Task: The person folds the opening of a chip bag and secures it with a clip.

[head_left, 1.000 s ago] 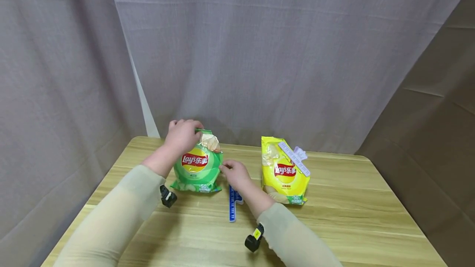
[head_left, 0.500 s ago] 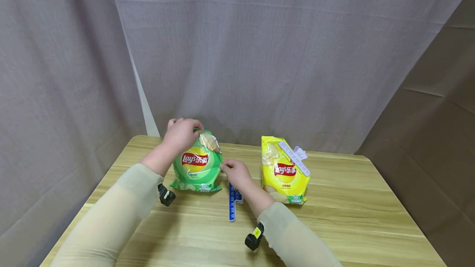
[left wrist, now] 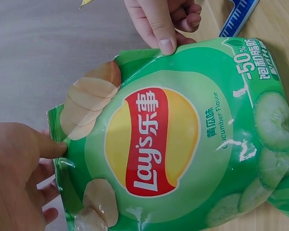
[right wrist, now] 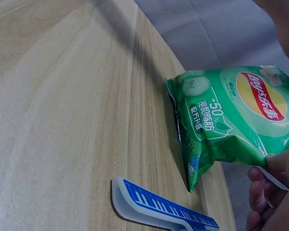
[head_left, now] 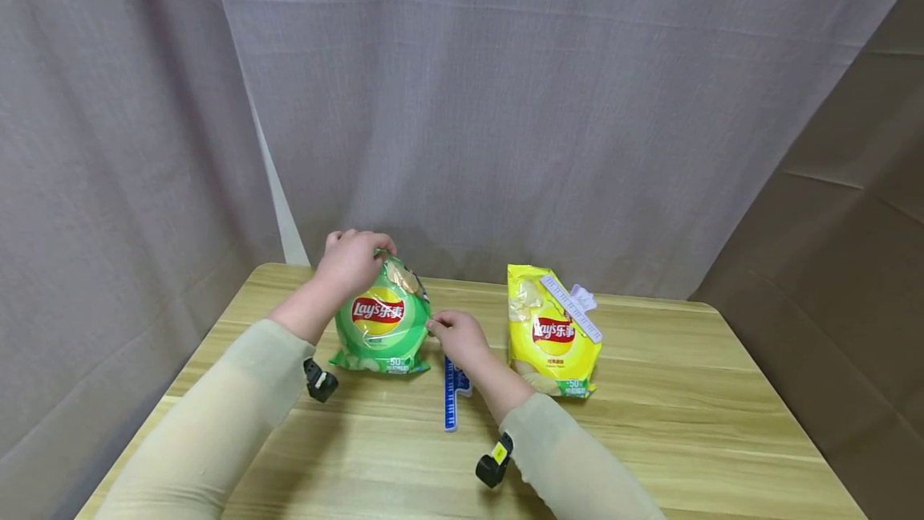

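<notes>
Left wrist: "Cucumber Flavor" Lay's bag [left wrist: 168, 139].

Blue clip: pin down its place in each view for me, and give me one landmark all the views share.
Head: the blue clip is in the lower half, just left of centre.
Left wrist: the blue clip is at the top edge, right of centre, partly cut off.
Right wrist: the blue clip is at the bottom, around the middle.
Shared landmark: the green chip bag.

Left hand [head_left: 352, 260] farther out, pinching; right hand [head_left: 462, 339] nearer, fingers [right wrist: 258, 196] apparently pinching
</notes>
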Action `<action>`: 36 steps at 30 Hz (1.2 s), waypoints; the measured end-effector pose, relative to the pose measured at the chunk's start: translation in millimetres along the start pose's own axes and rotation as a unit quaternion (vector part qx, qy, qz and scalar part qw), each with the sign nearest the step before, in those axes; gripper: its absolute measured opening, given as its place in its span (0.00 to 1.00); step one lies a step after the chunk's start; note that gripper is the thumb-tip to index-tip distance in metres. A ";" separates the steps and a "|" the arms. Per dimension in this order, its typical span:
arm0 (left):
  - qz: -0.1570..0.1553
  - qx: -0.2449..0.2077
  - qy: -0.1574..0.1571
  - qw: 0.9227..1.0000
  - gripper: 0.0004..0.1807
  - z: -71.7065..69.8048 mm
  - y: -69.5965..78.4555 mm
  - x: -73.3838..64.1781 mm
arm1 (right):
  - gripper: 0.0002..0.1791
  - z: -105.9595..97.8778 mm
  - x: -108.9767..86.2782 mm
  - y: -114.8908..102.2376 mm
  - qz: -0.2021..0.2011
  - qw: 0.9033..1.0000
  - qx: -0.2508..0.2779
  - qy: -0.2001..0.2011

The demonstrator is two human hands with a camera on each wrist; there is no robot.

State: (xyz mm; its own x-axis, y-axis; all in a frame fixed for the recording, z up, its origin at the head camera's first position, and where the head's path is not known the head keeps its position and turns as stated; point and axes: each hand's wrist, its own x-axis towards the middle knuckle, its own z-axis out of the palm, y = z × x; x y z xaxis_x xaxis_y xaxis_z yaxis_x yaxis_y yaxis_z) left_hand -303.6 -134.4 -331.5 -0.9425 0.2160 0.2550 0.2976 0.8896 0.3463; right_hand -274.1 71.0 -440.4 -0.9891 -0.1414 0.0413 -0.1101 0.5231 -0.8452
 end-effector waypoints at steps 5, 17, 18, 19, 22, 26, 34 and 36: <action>0.005 0.001 0.003 1.000 0.11 0.9 -0.9 -0.6 | 0.11 -0.1 0.1 0.2 -0.006 1.000 0.002 -0.001; 0.010 0.007 0.011 1.000 0.10 2.8 0.0 0.2 | 0.11 0.7 1.7 3.2 -0.001 1.000 0.004 -0.002; 0.009 0.007 0.011 1.000 0.10 3.1 0.1 0.3 | 0.11 0.5 1.9 3.5 0.000 1.000 0.004 -0.002; 0.010 0.006 0.010 1.000 0.10 3.2 0.3 0.4 | 0.11 0.4 2.0 3.6 0.002 1.000 0.003 -0.003; 0.007 0.004 0.005 1.000 0.10 3.4 0.5 0.6 | 0.11 -0.2 2.1 3.6 0.004 1.000 0.000 -0.005; 0.003 0.005 0.001 1.000 0.15 2.7 0.3 0.4 | 0.11 -0.4 2.9 4.5 0.003 1.000 -0.002 -0.007; 0.011 0.018 0.003 1.000 0.10 3.7 -2.9 -1.7 | 0.11 -0.4 6.3 7.3 -0.002 1.000 0.003 -0.010; 0.007 0.014 0.005 1.000 0.12 4.1 -4.1 -1.3 | 0.11 -0.5 6.4 7.4 -0.004 1.000 0.005 -0.010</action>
State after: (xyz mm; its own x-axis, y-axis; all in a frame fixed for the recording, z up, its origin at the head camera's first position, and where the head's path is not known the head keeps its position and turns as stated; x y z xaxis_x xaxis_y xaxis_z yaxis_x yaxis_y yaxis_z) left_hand -304.2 -136.7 -336.9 -0.9365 0.2243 0.2695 0.3061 0.8978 0.3167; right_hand -281.3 74.4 -446.0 -0.9861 -0.1616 0.0374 -0.1164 0.5131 -0.8504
